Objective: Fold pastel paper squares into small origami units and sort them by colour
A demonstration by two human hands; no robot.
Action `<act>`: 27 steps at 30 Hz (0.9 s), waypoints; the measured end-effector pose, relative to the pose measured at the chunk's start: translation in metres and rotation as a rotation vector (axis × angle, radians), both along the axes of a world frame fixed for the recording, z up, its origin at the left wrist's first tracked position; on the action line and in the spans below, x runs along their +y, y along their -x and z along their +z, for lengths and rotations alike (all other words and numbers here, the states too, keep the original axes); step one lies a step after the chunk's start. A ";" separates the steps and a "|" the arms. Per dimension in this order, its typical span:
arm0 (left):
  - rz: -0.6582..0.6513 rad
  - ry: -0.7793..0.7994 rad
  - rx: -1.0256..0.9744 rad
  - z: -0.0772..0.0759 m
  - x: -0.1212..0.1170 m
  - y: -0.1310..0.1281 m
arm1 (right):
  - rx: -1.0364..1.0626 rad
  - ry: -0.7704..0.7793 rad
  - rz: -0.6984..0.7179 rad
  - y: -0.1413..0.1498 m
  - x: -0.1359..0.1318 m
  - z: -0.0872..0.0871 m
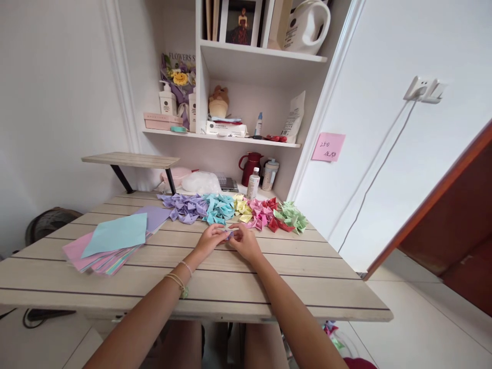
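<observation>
Between my two hands, above the middle of the table, is a small folded piece of purple paper (229, 236), mostly covered by my fingers. My left hand (210, 239) pinches it from the left, and my right hand (246, 241) grips it from the right. Just beyond my fingertips lie heaps of folded paper pieces: purple (187, 207), light blue (218, 207), yellow (242, 206), pink (261, 212), red (282, 225) and green (292, 216). To the left, a fanned stack of coloured paper sheets (115, 236) rests on the table, a light blue sheet on top.
The slatted wooden table (307, 287) reaches a white shelf unit (265, 51). A raised wooden stand (130, 159) is at the back left. A bottle (253, 183), a red jug (250, 166) and a tumbler (270, 174) stand behind the heaps. A cable (369, 189) hangs along the right wall.
</observation>
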State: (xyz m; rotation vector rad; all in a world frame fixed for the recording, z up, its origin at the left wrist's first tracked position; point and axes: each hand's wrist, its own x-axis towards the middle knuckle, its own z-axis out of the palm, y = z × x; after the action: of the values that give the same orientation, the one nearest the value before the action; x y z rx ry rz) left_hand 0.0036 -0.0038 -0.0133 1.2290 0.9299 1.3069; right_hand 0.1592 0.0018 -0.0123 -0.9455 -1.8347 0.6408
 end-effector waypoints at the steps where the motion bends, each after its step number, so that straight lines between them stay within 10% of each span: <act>1: 0.002 -0.015 0.017 0.000 0.000 0.000 | -0.014 -0.015 -0.015 0.000 0.000 0.000; 27: 0.126 -0.323 0.356 0.001 -0.001 0.006 | -0.016 0.014 -0.026 -0.004 0.005 0.002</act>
State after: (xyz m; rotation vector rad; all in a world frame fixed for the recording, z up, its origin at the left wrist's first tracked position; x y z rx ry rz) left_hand -0.0028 -0.0052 -0.0125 1.7165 1.0878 1.4008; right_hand 0.1627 0.0066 -0.0105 -0.9840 -1.8311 0.6325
